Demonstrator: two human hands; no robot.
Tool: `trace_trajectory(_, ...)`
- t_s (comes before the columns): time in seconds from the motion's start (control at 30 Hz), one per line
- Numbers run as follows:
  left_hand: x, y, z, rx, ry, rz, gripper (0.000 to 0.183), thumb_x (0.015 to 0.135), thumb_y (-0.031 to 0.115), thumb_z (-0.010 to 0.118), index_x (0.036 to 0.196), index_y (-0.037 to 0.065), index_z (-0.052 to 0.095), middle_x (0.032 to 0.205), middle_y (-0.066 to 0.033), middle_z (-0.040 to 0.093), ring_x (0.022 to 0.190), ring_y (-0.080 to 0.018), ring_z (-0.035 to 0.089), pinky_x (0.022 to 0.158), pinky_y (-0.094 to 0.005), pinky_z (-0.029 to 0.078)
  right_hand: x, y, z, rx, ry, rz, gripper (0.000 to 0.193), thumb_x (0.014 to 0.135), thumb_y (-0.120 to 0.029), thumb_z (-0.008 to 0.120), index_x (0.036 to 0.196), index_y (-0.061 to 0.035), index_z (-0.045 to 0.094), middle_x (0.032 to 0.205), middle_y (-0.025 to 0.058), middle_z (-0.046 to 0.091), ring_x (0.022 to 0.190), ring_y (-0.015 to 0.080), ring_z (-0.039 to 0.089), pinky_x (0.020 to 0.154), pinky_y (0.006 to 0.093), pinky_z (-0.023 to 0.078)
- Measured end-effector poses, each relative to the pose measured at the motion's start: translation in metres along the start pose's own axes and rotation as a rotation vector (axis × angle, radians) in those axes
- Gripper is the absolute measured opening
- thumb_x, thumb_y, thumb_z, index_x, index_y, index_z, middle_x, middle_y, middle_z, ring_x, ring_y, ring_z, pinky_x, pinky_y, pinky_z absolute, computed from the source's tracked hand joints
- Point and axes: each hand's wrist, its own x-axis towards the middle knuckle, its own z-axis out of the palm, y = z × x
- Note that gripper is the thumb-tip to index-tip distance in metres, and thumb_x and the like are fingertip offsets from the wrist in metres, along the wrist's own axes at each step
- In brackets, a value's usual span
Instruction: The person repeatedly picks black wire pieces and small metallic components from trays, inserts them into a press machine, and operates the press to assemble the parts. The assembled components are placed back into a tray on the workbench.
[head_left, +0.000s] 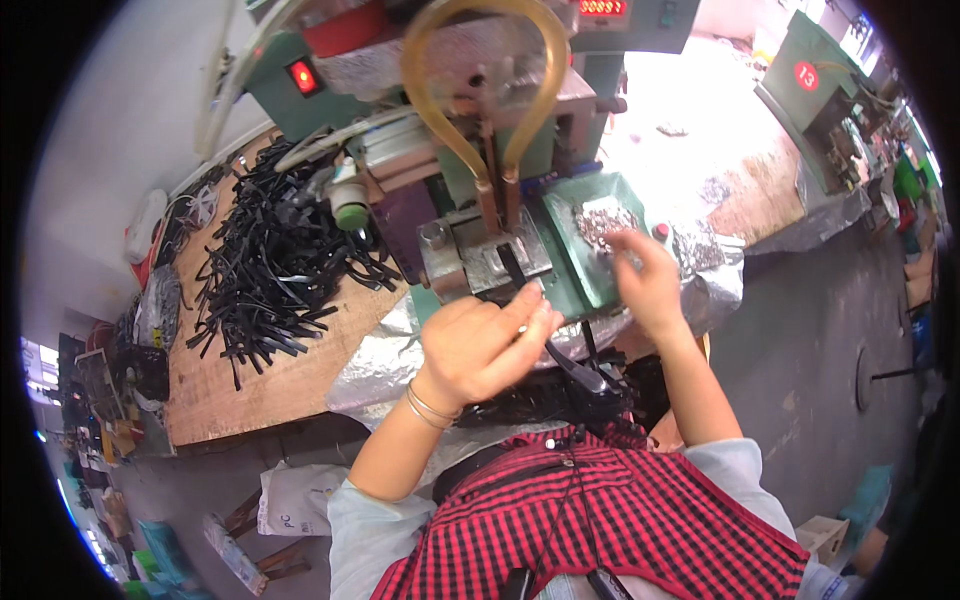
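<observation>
From where I stood, the left hand (485, 345) pinched a black strap (511, 266) whose end lay on the fixture (481, 266); the right hand (648, 285) was over metal bits (597, 222) in the tray (594, 284), its grip unclear; the strap looked light and pliable, best held close behind its end.

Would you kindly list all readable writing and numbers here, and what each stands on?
I'll give places without copying wording.
Red-lit digits: display, top.
White number: round red sticker on the green machine, right.
Small lettering, not fully readable: white bag, lower left.
</observation>
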Motion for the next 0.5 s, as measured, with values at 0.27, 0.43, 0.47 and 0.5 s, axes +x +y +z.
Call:
trace_trajectory(0.27,-0.006,0.000,0.007,-0.025,0.034,-0.045,0.033,0.077,0.008,0.090,0.105,0.012,0.075,0.104,-0.0076,0.079,0.055,-0.0125,0.059,0.047,-0.0266,0.041,-0.003,0.020,-0.008,-0.154,0.006,0.138,0.013,0.084,-0.011,0.077,0.095,-0.0075,0.072,0.096,0.0102,0.070,0.099,0.0313,0.067,0.090,0.0428,0.053)
trace_trajectory(0.43,-0.006,0.010,-0.006,-0.101,0.002,-0.200,0.024,0.080,0.009,0.084,0.103,0.009,0.076,0.100,-0.0081,0.079,0.058,-0.0126,0.060,0.052,-0.0278,0.045,-0.008,0.009,0.011,-0.430,0.048,0.032,0.017,0.080,-0.016,0.082,0.090,-0.0088,0.071,0.096,0.0098,0.067,0.099,0.0344,0.065,0.087,0.0453,0.053)
trace_trajectory(0.47,-0.007,0.005,-0.024,-0.114,-0.059,-0.181,0.028,0.078,0.004,0.081,0.106,0.008,0.077,0.107,-0.0083,0.079,0.063,-0.0145,0.065,0.055,-0.0294,0.049,-0.007,0.007,0.011,-0.440,0.031,0.043,0.016,0.080,-0.016,0.082,0.089,-0.0087,0.071,0.095,0.0099,0.067,0.099,0.0346,0.065,0.086,0.0457,0.053)
trace_trajectory(0.5,-0.020,-0.001,-0.037,-0.174,0.026,-0.242,0.020,0.078,-0.003,0.082,0.095,0.005,0.077,0.101,-0.0125,0.079,0.066,-0.0204,0.069,0.056,-0.0286,0.050,-0.005,0.005,0.013,-0.447,0.014,0.042,0.016,0.081,-0.016,0.082,0.088,-0.0086,0.070,0.095,0.0099,0.067,0.098,0.0348,0.065,0.085,0.0461,0.053)
